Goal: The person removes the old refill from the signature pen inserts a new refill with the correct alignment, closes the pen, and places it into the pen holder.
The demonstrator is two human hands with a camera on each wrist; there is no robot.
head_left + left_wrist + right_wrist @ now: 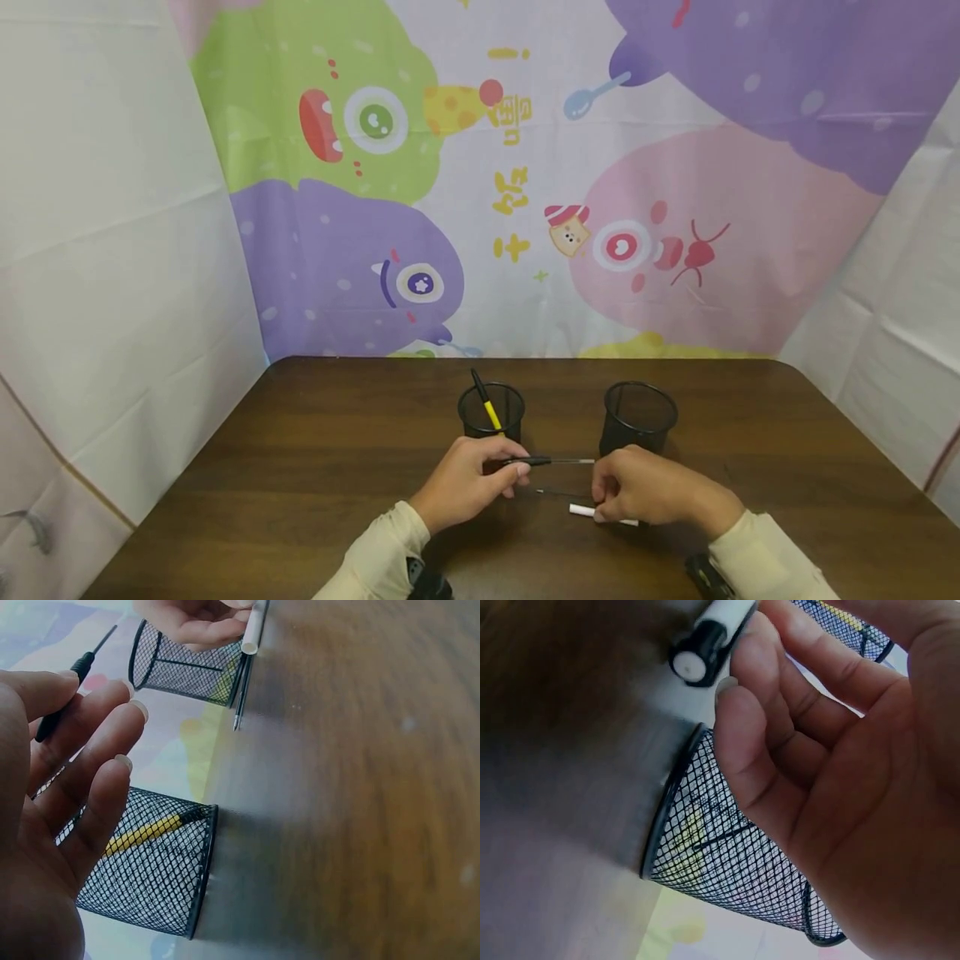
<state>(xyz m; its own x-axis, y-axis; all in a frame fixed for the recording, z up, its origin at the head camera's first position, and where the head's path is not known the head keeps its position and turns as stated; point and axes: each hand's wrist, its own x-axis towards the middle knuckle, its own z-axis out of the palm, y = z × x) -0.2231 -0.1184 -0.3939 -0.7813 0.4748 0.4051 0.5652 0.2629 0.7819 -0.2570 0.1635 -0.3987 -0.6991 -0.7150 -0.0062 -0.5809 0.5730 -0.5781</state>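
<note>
My left hand (468, 479) pinches a small screwdriver (71, 694) by its black handle between thumb and fingers; its thin metal shaft points right. The other left fingers are loosely bent. With curled fingers, my right hand (656, 483) holds a white pen barrel (581, 510) low over the table. In the left wrist view one barrel end is hollow; the right wrist view shows a black clip end (697, 660). A thin dark pen refill (238, 712) with a metal tip lies beside the barrel, partly hidden by the right hand in the head view.
Two black mesh pen cups stand behind the hands: the left cup (462, 417) holds a yellow and black pen (489, 408), and the right cup (637, 433) is close behind the right hand. The brown table (337, 433) reaches a printed cloth (517, 317) at the back.
</note>
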